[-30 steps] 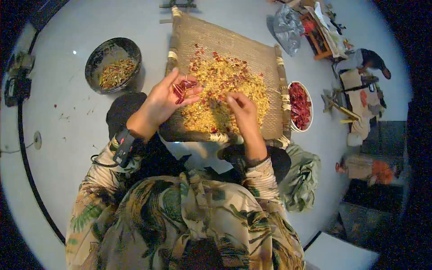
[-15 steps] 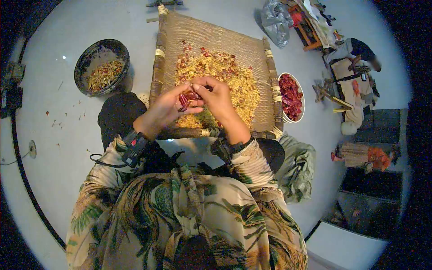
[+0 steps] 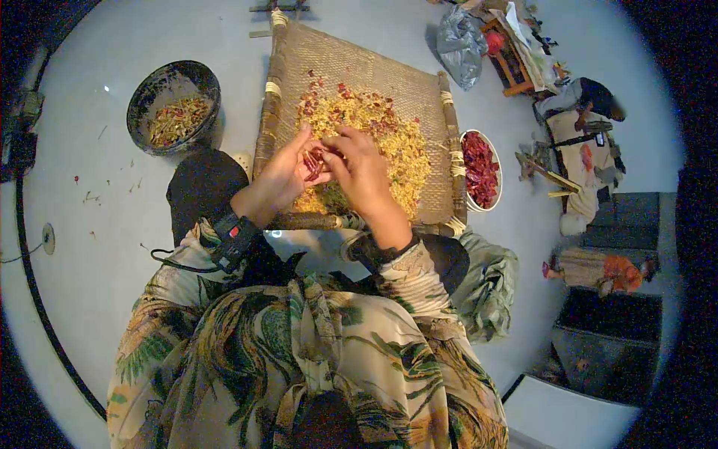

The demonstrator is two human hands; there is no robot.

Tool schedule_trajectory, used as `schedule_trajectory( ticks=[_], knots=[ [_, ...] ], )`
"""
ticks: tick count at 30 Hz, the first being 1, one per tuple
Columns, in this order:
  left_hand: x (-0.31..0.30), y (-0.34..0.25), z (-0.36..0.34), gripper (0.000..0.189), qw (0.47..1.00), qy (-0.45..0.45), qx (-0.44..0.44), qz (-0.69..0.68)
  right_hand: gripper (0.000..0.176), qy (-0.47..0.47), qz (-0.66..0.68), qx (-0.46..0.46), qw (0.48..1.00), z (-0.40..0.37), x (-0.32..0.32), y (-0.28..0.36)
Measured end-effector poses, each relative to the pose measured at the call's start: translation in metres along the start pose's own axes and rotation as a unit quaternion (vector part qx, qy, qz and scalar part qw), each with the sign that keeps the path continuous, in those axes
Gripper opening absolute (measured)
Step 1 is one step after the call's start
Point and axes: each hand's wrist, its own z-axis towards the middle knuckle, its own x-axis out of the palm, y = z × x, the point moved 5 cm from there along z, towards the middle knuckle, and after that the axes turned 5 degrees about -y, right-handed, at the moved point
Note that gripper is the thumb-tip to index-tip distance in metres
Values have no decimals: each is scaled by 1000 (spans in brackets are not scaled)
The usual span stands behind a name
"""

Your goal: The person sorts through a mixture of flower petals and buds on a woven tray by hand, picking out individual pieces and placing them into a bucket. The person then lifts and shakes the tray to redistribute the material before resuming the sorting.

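Dried red chillies (image 3: 313,162) rest in the cupped palm of my left hand (image 3: 275,181), its fingers curled around them. My right hand (image 3: 365,173) meets it from the right, thumb and fingers bent in against the same chillies; the exact piece between its fingertips is partly hidden. Below both hands, a layer of yellow chilli seeds (image 3: 407,161) with red bits covers part of a woven tray (image 3: 359,63) framed by wooden poles. A white bucket (image 3: 500,179) of red chilli pieces stands just right of the tray.
On the left is a black tub (image 3: 138,93) holding stalks and scraps. A few stalks lie scattered on the floor. A grey plastic bag (image 3: 460,49) sits at the upper right, near another person (image 3: 591,101). A second person (image 3: 602,271) is farther right. Greenish cloth (image 3: 486,288) lies by my right knee.
My right hand has turned more over the chillies, its fingers shifting up and in. The left hand still cups them. The whole view has shifted slightly.
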Motion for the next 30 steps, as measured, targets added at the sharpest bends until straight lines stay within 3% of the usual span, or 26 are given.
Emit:
schedule_trajectory(
  ticks=[4, 7, 10, 13, 18, 22, 25, 28, 30],
  knots=[
    [-2, 3, 5, 48, 998, 64, -19, -11, 20, 24, -20, -3, 999, -2, 10, -5],
    [-10, 6, 10, 51, 1000, -7, -23, 1, 18, -2, 54, 29, 998, -3, 10, -13],
    [0, 3, 8, 55, 1000, -19, 12, -4, 15, -61, 138, 56, 987, -1, 2, -18],
    [-6, 5, 13, 59, 999, -23, 32, -23, 14, -22, 156, 97, 983, -1, -8, -8],
    [-14, 4, 18, 62, 999, -24, 47, -5, 10, 39, 100, 21, 994, -11, 2, 11],
    [-22, 7, 25, 64, 999, 17, 42, -7, 20, 17, 47, -52, 997, -14, 16, 18],
    [-21, 9, 26, 64, 998, -21, 52, 3, 23, -3, 23, -50, 998, -14, 20, 14],
    [-21, 12, 27, 62, 998, -25, 57, -22, 12, 16, 3, 61, 998, -15, 24, 3],
    [-20, 11, 31, 61, 996, -13, 79, -43, 11, 13, 135, 153, 979, -19, 29, -14]
  ],
)
